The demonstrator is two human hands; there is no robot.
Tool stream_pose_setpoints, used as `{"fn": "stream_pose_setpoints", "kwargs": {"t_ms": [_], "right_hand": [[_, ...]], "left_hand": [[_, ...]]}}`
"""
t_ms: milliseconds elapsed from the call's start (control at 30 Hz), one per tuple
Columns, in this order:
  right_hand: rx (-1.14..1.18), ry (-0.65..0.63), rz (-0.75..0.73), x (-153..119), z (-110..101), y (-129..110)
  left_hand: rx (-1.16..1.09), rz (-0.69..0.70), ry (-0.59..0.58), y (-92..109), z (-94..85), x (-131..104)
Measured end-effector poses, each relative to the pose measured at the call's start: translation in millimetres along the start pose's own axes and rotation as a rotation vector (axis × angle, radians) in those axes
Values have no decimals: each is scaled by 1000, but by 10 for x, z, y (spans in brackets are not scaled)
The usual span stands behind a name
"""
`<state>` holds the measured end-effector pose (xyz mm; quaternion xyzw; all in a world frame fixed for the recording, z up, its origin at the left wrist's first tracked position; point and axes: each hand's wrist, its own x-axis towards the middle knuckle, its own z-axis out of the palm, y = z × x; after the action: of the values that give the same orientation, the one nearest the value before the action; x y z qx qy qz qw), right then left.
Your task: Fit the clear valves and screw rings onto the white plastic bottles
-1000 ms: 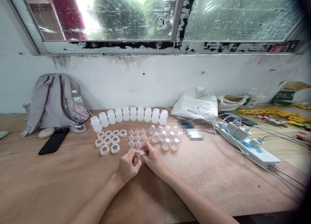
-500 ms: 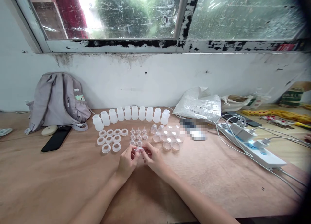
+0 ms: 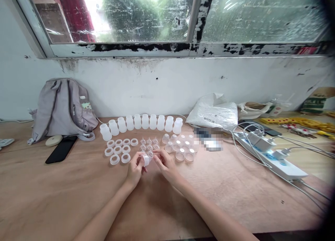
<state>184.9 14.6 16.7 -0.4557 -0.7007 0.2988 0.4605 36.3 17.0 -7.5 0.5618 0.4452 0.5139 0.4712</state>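
Observation:
My left hand [image 3: 135, 168] grips a white ring [image 3: 145, 160] turned on its side, with a clear nipple [image 3: 151, 157] pointing out of it to the right. The fingers of my right hand [image 3: 165, 163] are closed at the nipple's tip. Behind my hands stand several clear nipples [image 3: 149, 141] in rows. Several white rings [image 3: 118, 149] lie to their left, and several clear domed caps [image 3: 180, 156] to their right. A curved row of white bottles [image 3: 137, 121] stands at the back.
A grey backpack [image 3: 59, 108], a black phone [image 3: 61, 149] and a round beige case [image 3: 53, 140] are at the left. To the right are a white plastic bag [image 3: 214, 112], a power strip [image 3: 277, 162] with cables, and yellow parts [image 3: 295, 122].
The ring between my hands has been tipped onto its side and moved slightly left, so the nipple now shows. My right hand has shifted a little up and away from the ring.

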Motion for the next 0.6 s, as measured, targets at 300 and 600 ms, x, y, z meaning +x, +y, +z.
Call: {"fn": "stream_pose_setpoints", "kwargs": {"t_ms": [300, 600], "right_hand": [[35, -151, 19, 2, 29, 4], [391, -356, 233, -33, 44, -40]], "left_hand": [[23, -21, -76, 42, -15, -34], [445, 168, -52, 158, -6, -93]]}}
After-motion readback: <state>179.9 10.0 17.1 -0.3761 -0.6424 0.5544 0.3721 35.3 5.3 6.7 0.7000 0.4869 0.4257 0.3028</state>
